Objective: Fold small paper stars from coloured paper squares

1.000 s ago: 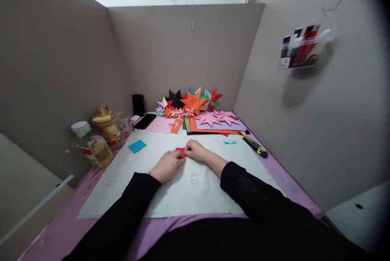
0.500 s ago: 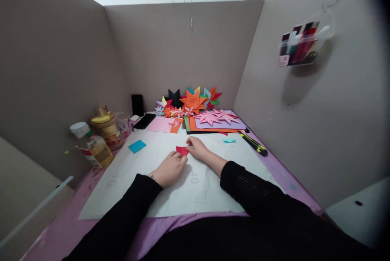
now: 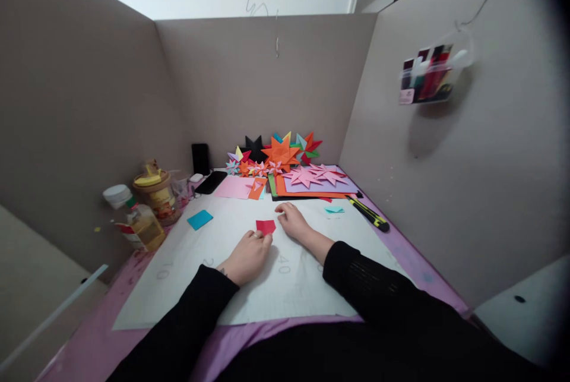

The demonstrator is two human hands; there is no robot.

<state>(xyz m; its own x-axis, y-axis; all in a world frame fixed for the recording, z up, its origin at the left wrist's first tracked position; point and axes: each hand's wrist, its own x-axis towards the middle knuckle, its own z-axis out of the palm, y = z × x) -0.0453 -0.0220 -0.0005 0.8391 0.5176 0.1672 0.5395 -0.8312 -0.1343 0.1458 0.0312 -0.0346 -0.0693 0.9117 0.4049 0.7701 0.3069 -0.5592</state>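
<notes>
A small red piece of paper [image 3: 266,226] lies on the white sheet [image 3: 178,299] in front of me. My left hand [image 3: 249,254], with a ring on one finger, is closed on its lower edge and covers part of it. Just to the right, my right hand [image 3: 291,220] rests apart from the paper, its fingers loosely bent and nothing visible in them. A blue paper square [image 3: 200,219] sits to the left, and a folded turquoise paper [image 3: 333,210] to the right.
Several folded paper stars [image 3: 281,151] stand at the back, beside stacked coloured sheets [image 3: 316,189]. A yellow and black cutter knife [image 3: 369,214] lies right. At left are a bottle [image 3: 145,224], a tub [image 3: 155,192] and phones [image 3: 211,182]. Grey panels [image 3: 267,85] enclose the table.
My right hand has come off the red paper and now sits slightly to its right. More of the paper shows, while my left hand stays on it. The view has tilted up slightly.
</notes>
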